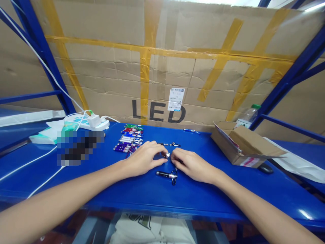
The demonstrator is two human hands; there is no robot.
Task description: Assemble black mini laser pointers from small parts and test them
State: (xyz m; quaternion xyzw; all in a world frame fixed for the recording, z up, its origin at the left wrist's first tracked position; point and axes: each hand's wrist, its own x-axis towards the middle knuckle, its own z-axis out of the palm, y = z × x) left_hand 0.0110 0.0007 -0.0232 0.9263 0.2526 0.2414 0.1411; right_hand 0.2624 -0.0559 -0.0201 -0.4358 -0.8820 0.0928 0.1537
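My left hand [146,156] rests on the blue table [198,193], fingers curled, pinching a small round silver part [168,155] at its fingertips. My right hand [191,165] lies just right of it, fingers bent down toward the same spot; what it grips is hidden. A small black keychain flashlight [166,175] with a clip lies on the table just in front of both hands. A short row of small silver cells and a metal piece [169,144] sits just behind the hands. Several coloured mini flashlights [129,137] lie in a stack to the left rear.
An open cardboard box [241,145] stands at the right, a plastic bottle [247,117] behind it and a dark mouse [265,168] beside it. A white power strip [87,122] with cables sits back left. One blue flashlight [191,130] lies near the cardboard wall.
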